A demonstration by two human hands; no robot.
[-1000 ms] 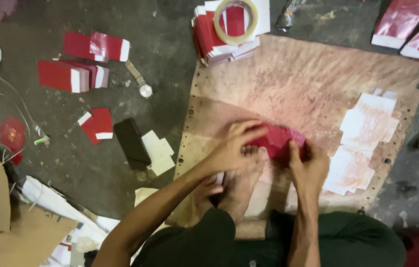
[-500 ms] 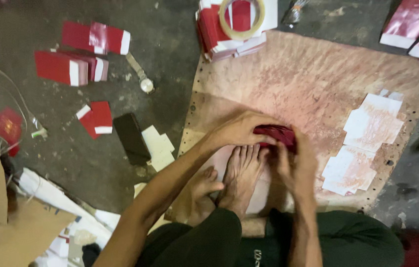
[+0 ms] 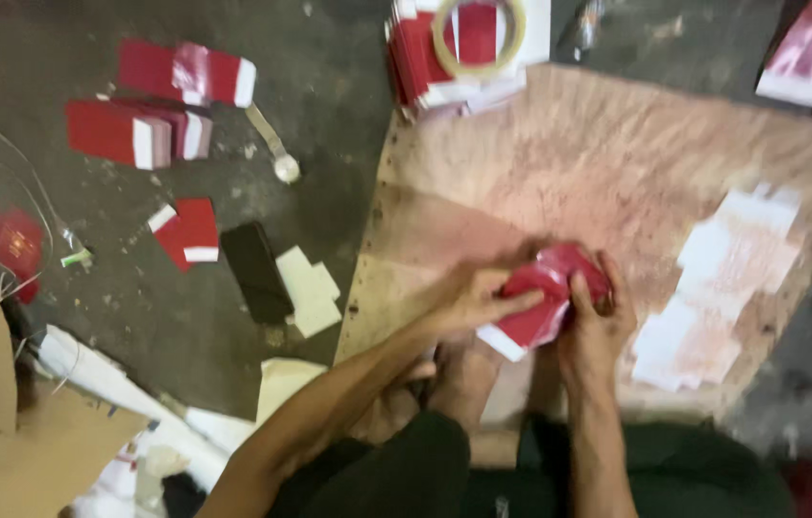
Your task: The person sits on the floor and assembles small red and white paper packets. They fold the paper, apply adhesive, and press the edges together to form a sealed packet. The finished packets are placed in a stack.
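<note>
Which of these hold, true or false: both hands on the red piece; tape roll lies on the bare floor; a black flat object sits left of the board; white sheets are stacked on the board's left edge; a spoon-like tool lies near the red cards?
1. Both hands grip the red piece. True: the left hand and right hand hold the red glossy piece between them.
2. The tape roll lies on the bare floor. False: the tape roll rests on a stack of red and white cards.
3. A black flat object sits left of the board. True: the black object lies on the floor beside the brown board.
4. White sheets are on the board's left edge. False: the white sheets are on its right side.
5. A spoon-like tool lies near the red cards. True: spoon-like tool.
</note>
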